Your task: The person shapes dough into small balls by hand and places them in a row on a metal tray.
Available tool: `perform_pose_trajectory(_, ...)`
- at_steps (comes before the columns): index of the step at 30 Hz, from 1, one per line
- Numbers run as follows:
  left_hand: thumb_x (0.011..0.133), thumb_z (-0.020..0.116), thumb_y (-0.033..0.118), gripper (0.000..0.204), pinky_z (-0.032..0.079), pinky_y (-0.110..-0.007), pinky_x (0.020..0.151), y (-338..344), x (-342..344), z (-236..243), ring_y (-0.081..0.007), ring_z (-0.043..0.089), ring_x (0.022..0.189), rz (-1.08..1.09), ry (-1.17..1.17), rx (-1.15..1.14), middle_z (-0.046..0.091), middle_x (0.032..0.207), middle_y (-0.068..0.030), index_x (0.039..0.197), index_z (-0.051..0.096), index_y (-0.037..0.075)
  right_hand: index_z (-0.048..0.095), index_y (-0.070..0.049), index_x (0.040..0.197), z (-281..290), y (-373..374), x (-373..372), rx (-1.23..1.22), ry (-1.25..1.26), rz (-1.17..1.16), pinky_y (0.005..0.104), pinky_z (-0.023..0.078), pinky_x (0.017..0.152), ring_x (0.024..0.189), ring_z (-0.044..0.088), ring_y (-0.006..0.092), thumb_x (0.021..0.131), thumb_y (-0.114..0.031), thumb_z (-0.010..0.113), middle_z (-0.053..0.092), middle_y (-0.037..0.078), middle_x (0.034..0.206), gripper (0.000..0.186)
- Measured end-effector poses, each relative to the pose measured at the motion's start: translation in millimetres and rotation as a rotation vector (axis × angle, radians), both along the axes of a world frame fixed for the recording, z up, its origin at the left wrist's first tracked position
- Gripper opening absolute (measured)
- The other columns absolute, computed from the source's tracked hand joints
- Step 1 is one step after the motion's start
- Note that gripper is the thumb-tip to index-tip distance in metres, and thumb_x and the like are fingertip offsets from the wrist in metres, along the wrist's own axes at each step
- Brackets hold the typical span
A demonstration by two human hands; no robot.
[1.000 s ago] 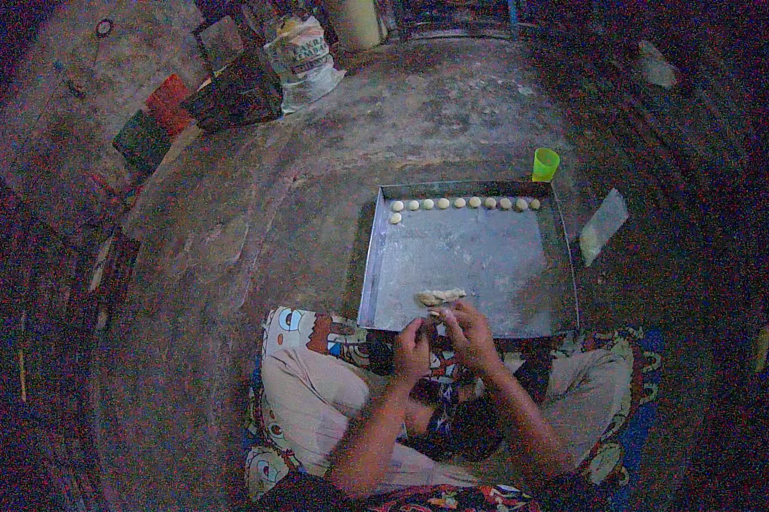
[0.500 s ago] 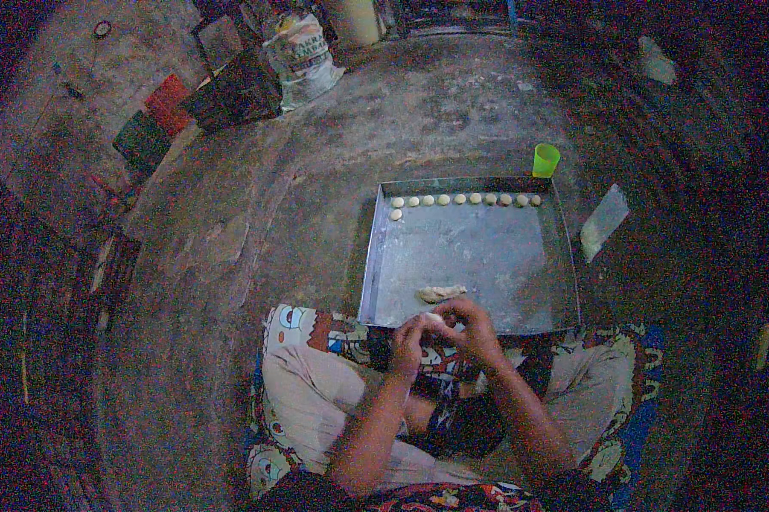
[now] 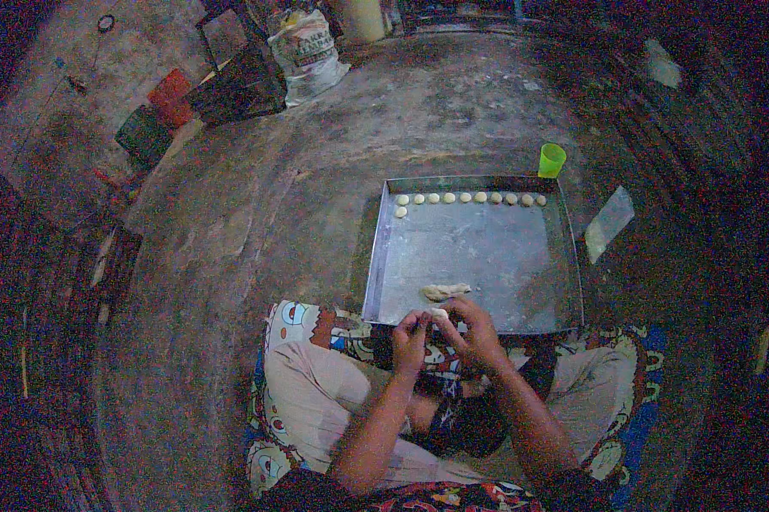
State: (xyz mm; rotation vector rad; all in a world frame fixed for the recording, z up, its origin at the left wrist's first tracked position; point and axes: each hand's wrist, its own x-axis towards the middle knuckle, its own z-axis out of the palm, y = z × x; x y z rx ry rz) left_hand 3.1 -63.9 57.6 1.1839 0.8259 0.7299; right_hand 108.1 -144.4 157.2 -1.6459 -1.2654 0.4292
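Note:
Over the near edge of a shallow metal tray (image 3: 487, 256), my left hand (image 3: 409, 340) and my right hand (image 3: 477, 333) meet with bent fingers. Between their fingertips they pinch a small pale piece of dough (image 3: 438, 314), partly covered by the fingers. Just beyond the hands, a long uneven lump of dough (image 3: 446, 292) lies on the tray. Small round dough balls (image 3: 449, 198) form a row along the tray's far wall. One more dough ball (image 3: 401, 212) sits in front of the row's left end.
A green cup (image 3: 552, 160) stands by the tray's far right corner, and a clear plastic bag (image 3: 610, 224) with pale contents lies right of it. Further off are a white sack (image 3: 308, 55), a dark crate (image 3: 239, 85), and red and green boxes (image 3: 144, 136). Patterned cloth (image 3: 295, 324) lies under my legs.
My fingers have shifted slightly around the small dough piece, and more of it shows between them. The whole view has moved a little; the dough balls and lump stay in place on the tray.

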Motion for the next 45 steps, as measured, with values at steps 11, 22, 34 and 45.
perform_pose_trajectory(11, 0.09, 0.058, 0.022, 0.019, 0.045, -0.027, 0.074, -3, -1, 12, -0.0111, 0.053, 0.08, 0.1, -0.132, 0.179, 0.059, 0.083, -0.0019, 0.089, 0.057, 0.003, 0.06, 0.001, 0.093, -17, -2, -2, -0.156, 0.354, 0.003, 0.0303, 0.047, 0.068, 0.074, 0.057, 0.0182, 0.091, -0.019, 0.055, 0.058, 0.008, 0.084, 0.021)
perform_pose_trajectory(22, 0.091, 0.057, 0.022, 0.019, 0.041, -0.023, 0.065, 3, 0, -1, -0.0069, 0.049, 0.07, 0.144, -0.119, 0.214, 0.055, 0.072, 0.0024, 0.083, 0.057, 0.004, 0.062, -0.005, 0.105, -8, 3, 0, 0.028, 0.199, 0.001, 0.0266, 0.049, 0.07, 0.081, 0.058, 0.0117, 0.079, -0.013, 0.072, 0.063, 0.006, 0.099, 0.029)
perform_pose_trajectory(34, 0.085, 0.059, 0.05, 0.038, 0.048, -0.029, 0.057, 7, -11, 13, -0.0111, 0.057, 0.066, -0.35, -0.216, -0.572, 0.059, 0.077, 0.0017, 0.091, 0.059, 0.012, 0.062, -0.003, 0.086, -12, -4, 2, -0.086, -0.015, 0.051, 0.0268, 0.048, 0.062, 0.066, 0.057, 0.0137, 0.071, -0.015, 0.075, 0.059, 0.005, 0.078, 0.023)
perform_pose_trajectory(45, 0.093, 0.053, 0.032, 0.029, 0.048, -0.028, 0.071, 1, 0, 16, -0.0144, 0.06, 0.078, -0.237, -0.316, -0.395, 0.064, 0.086, -0.002, 0.103, 0.062, 0.006, 0.063, -0.008, 0.098, -11, 2, 7, -0.047, -0.408, -0.021, 0.0384, 0.044, 0.085, 0.1, 0.054, 0.029, 0.066, -0.01, 0.073, 0.057, 0.008, 0.101, 0.034)
